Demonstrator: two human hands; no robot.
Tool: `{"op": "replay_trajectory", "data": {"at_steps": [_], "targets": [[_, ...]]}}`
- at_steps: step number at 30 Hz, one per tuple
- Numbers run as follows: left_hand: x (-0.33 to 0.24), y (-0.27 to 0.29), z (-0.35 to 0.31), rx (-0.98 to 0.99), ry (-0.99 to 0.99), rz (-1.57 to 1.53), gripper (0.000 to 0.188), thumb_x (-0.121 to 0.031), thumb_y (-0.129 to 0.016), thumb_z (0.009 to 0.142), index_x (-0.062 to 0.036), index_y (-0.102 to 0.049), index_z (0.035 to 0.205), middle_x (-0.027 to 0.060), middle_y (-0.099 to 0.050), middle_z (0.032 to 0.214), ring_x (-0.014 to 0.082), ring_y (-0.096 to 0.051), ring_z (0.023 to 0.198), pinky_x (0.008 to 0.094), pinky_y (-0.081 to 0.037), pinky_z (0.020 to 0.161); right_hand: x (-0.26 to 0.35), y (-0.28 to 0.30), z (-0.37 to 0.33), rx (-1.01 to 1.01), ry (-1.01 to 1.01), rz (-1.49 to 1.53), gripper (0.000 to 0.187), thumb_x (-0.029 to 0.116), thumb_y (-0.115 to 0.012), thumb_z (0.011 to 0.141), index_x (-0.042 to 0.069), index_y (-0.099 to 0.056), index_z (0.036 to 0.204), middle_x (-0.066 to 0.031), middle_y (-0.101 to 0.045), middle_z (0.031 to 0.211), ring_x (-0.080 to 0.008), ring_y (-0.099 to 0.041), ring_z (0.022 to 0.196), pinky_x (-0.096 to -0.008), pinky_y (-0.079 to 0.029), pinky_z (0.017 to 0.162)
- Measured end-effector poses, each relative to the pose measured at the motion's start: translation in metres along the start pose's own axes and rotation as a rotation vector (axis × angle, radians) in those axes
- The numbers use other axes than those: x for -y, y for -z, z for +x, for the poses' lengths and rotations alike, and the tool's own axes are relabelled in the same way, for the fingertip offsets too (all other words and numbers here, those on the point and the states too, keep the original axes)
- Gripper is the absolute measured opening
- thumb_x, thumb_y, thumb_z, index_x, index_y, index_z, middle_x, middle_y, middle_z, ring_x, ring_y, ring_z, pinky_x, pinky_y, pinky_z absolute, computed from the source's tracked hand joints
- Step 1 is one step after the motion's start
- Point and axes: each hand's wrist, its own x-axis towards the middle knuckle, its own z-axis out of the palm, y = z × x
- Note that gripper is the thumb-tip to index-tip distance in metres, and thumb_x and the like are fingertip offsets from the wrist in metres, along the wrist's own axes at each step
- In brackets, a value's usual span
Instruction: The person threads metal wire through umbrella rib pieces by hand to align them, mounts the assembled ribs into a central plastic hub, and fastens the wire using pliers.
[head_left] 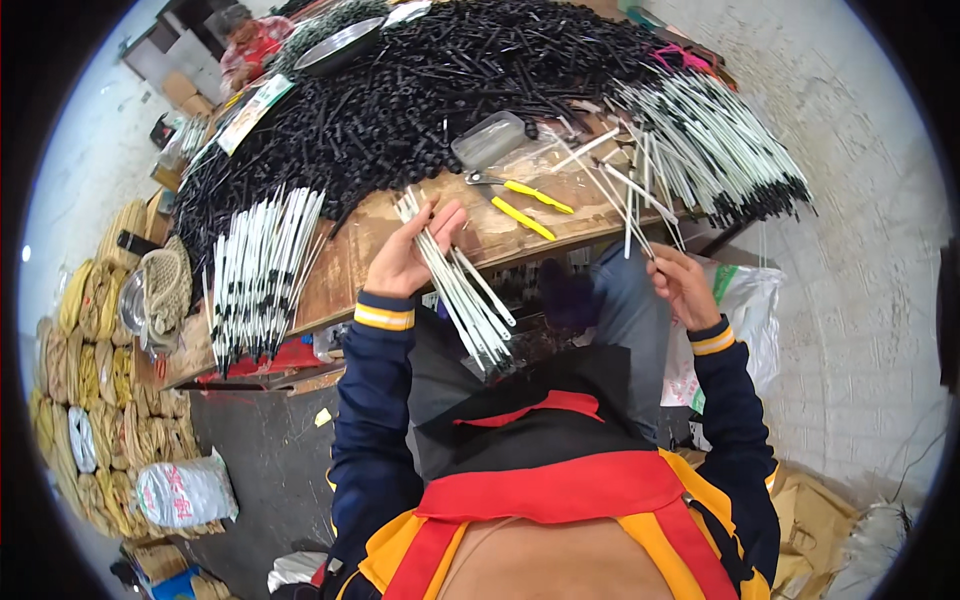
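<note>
Several white rods [468, 300] held by left hand [400, 256], right hand [684, 284] pinching thin rod [642, 239], lower end finger-hidden

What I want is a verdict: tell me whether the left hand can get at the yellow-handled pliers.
Probably not without shedding its load: the left hand holds a bundle of white rods, though the yellow-handled pliers lie uncovered nearby on the wooden table.

red characters on a white sack [187, 491], markings too small to read on a sheet [254, 114]
</note>
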Motion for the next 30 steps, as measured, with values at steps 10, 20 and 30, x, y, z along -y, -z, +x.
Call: {"op": "replay_trajectory", "data": {"at_steps": [10, 20, 30], "targets": [[0.057, -0.073, 0.007, -0.044, -0.254, 0.434, 0.032, -0.015, -0.062, 0.094, -0.0023, -0.055, 0.122, 0.0121, -0.064, 0.110, 0.0236, -0.067, 0.096, 0.0322, -0.058, 0.081, -0.020, -0.025, 0.001, 0.104, 0.039, -0.144, 0.029, 0.008, -0.057, 0.093, -0.005, -0.062, 0.118, -0.0091, -0.066, 0.090, -0.0112, -0.058, 0.069, -0.0239, -0.048, 0.060], [0.081, -0.067, 0.033, -0.078, -0.335, 0.522, 0.026, -0.011, -0.067, 0.089, -0.0001, -0.057, 0.111, 0.0065, -0.065, 0.090, 0.0177, -0.065, 0.069, 0.0285, -0.055, 0.065, -0.030, -0.046, -0.024, 0.224, 0.109, -0.349, 0.027, 0.004, -0.053, 0.095, -0.002, -0.056, 0.121, -0.0112, -0.068, 0.090, -0.0125, -0.063, 0.067, -0.0250, -0.052, 0.060], [0.084, -0.045, 0.036, -0.060, -0.111, 0.048, 0.021, -0.013, -0.061, 0.095, -0.0102, -0.056, 0.116, 0.0027, -0.060, 0.082, 0.0141, -0.059, 0.073, 0.0280, -0.051, 0.065, -0.041, -0.082, -0.055, 0.341, 0.035, -0.431, 0.022, 0.007, -0.053, 0.093, 0.000, -0.056, 0.113, -0.0080, -0.067, 0.085, -0.0111, -0.064, 0.064, -0.0238, -0.052, 0.058]]}}
